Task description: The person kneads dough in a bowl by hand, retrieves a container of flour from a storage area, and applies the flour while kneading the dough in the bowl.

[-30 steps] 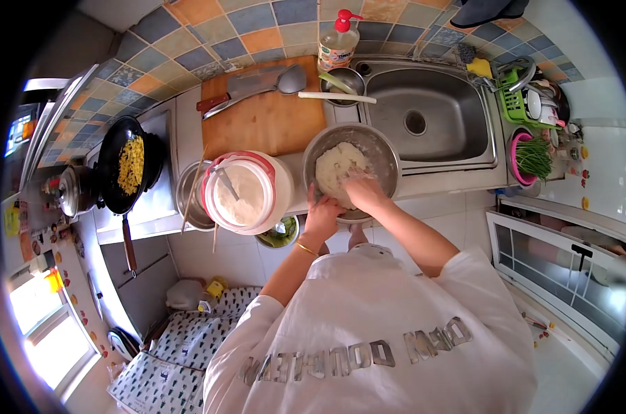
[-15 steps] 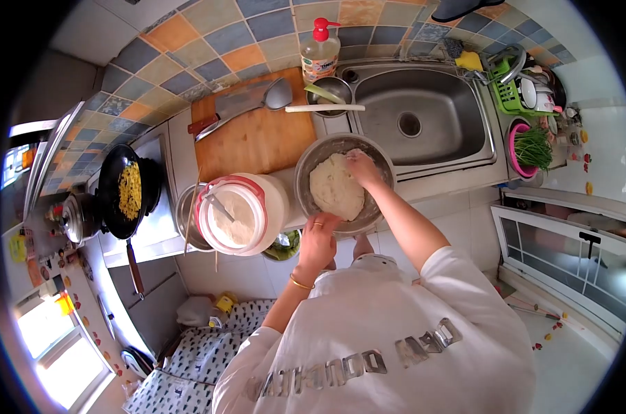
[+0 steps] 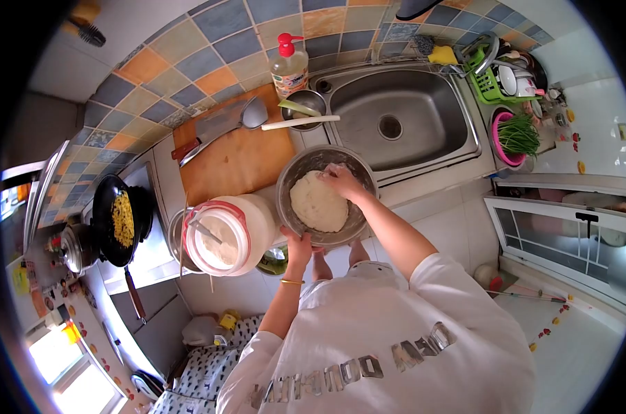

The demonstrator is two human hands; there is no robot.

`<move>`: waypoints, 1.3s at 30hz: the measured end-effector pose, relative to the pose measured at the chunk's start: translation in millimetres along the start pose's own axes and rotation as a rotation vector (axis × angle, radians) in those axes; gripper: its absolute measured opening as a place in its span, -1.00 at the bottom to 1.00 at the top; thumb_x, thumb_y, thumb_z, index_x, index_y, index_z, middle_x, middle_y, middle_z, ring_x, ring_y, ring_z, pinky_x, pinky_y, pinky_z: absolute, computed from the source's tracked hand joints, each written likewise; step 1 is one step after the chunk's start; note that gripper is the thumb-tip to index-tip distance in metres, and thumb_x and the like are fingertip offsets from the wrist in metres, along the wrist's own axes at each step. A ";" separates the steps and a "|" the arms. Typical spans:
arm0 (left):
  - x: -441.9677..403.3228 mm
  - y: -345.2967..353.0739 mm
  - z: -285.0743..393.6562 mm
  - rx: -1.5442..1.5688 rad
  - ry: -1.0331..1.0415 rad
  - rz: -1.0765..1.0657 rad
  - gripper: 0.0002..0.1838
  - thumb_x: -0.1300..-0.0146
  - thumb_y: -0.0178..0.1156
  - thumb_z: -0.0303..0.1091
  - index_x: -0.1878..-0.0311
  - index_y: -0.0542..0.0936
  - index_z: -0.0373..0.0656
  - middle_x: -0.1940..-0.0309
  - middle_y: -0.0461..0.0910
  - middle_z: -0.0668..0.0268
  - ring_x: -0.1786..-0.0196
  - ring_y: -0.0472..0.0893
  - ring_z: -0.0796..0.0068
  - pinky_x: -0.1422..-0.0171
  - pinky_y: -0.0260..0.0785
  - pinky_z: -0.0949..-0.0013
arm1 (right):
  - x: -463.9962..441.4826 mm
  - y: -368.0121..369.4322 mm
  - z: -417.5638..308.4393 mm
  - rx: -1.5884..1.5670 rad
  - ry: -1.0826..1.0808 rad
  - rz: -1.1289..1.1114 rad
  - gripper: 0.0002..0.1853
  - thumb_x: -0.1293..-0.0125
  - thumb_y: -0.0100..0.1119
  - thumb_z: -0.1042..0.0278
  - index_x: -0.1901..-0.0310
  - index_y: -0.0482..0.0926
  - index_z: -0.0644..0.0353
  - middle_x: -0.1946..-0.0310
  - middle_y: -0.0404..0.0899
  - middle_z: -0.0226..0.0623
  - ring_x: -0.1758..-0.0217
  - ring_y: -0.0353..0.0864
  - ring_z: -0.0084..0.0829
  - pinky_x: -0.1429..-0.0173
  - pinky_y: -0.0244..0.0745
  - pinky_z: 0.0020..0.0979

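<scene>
A metal bowl [image 3: 360, 160] at the counter's front edge holds a pale lump of dough [image 3: 318, 205]. My left hand [image 3: 299, 248] grips the bowl's near rim, thumb up against the wall and fingers partly hidden beneath. Inside the bowl, my right hand [image 3: 343, 184] is at the dough's upper right edge, its floury fingers curled in against it. To the left stands a white tub of flour [image 3: 220, 238] with a red rim and a scoop [image 3: 207, 231] in it.
Behind the bowl lie a cutting board [image 3: 237, 159] with a cleaver [image 3: 216, 127], a small bowl [image 3: 314, 101] with a pale stick across it, and a pump bottle [image 3: 289, 69]. A sink [image 3: 403, 162] is on the right, a wok [image 3: 113, 221] far left.
My left hand has gone from the dough's near edge to the bowl's rim and holds it. The right hand stays at the dough's upper right edge. The view has shifted slightly.
</scene>
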State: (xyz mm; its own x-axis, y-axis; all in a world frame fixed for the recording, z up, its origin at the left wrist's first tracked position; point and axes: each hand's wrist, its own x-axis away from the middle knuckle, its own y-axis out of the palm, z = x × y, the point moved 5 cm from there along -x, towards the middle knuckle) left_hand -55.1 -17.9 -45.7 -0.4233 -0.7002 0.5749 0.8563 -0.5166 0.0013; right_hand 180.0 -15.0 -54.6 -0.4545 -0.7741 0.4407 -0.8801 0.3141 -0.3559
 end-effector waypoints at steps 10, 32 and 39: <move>7.5 43.5 18.2 -0.151 -0.061 -0.070 -0.25 -0.34 -0.08 -0.53 -0.40 -0.35 -0.20 -0.10 0.38 -0.09 0.41 0.61 0.26 0.53 0.56 0.36 | 14.2 -50.7 -26.2 -0.466 0.299 -0.208 -0.50 -0.27 0.15 -0.25 0.46 0.51 0.08 0.56 0.46 -0.53 0.53 0.40 -0.65 0.43 0.32 -0.56; -20.1 71.3 11.7 -0.707 0.296 0.072 -0.42 -0.24 -0.05 -0.45 -0.23 -0.06 -0.47 0.27 0.49 -0.38 0.18 0.53 -0.34 0.13 0.36 -0.13 | 71.9 -6.8 8.1 0.938 -0.063 0.431 -0.40 -0.25 0.03 -0.16 -0.24 0.47 0.01 -0.13 0.50 -0.09 -0.23 0.41 -0.04 -0.39 0.05 0.08; -16.5 73.2 24.2 -0.623 0.109 0.006 -0.43 -0.23 -0.03 -0.45 -0.19 -0.04 -0.48 0.29 0.46 -0.43 0.19 0.46 -0.45 0.08 0.29 -0.20 | 28.7 -34.6 16.4 0.830 -0.045 0.252 -0.34 -0.21 0.01 -0.25 -0.24 0.46 -0.03 -0.17 0.49 -0.14 -0.27 0.41 -0.21 -0.42 0.08 -0.09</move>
State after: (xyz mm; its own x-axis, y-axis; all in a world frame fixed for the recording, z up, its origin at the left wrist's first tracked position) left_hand 21.7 -32.3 -35.2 -0.4747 -0.7335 0.4864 0.5398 -0.6791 -0.4974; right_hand 199.6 -57.1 -43.1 -0.6009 -0.7620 0.2412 -0.3618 -0.0097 -0.9322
